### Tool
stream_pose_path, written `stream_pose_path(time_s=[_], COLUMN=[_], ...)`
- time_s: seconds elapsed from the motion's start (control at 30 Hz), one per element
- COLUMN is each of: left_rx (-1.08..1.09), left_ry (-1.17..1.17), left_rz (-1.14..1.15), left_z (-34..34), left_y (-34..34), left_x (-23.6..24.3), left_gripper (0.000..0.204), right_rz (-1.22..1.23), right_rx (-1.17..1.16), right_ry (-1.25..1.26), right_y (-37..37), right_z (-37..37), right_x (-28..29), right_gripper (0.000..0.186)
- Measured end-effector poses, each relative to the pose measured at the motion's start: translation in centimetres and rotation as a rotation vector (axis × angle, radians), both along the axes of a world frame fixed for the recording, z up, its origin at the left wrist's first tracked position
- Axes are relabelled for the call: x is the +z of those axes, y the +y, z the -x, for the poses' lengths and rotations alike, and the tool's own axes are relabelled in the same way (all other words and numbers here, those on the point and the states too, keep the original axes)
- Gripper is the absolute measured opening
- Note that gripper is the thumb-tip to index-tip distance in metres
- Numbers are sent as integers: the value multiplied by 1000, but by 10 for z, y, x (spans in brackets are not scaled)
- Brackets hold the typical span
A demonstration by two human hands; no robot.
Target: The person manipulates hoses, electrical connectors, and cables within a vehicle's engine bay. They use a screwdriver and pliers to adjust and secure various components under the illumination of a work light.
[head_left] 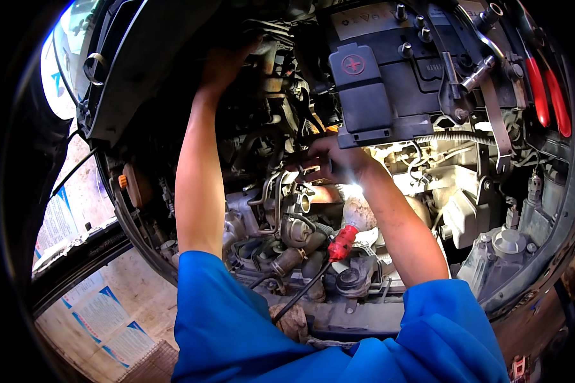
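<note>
My left arm reaches deep into a car's engine bay. The left hand (229, 62) is in dark shadow beside metal engine parts (275, 57), and its fingers are hidden. Near the middle, my right hand (336, 159) is among hoses and metal pipes (276, 198), just below the battery's terminal cover (364, 89). Its fingers are bent but apart, pointing left, with nothing visible between them; the tips are hard to make out in the shade. Under my right forearm, a lit bulb lamp (359, 214) with a red socket (343, 244) rests among the parts, its cable running down.
On the black battery (402, 83) lie a ratchet (482, 35), sockets (478, 73) and red-handled pliers (546, 96). A headlight housing (508, 242) is at the right. The front crossmember (358, 325) runs close to my body. Printed sheets (105, 313) lie at the lower left.
</note>
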State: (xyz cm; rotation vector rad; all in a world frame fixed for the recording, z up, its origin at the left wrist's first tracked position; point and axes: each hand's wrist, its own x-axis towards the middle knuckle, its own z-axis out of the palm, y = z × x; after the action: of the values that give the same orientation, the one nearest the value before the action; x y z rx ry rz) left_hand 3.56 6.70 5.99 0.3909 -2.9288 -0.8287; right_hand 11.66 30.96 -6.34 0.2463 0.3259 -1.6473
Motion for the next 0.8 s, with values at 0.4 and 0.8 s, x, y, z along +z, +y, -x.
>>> stream_pose_path(time_s=[0.4,0.8], left_rx=[-1,-37], left_ry=[128,8], left_rz=[-155,-32], left_z=[2,-5], left_y=[-1,12], left_x=[-9,3], left_gripper=[50,59], right_rz=[-100,-28], right_rx=[-9,44], right_ry=[63,-36], right_y=[4,1], right_z=[4,4], right_x=[19,12], right_gripper=[12,12])
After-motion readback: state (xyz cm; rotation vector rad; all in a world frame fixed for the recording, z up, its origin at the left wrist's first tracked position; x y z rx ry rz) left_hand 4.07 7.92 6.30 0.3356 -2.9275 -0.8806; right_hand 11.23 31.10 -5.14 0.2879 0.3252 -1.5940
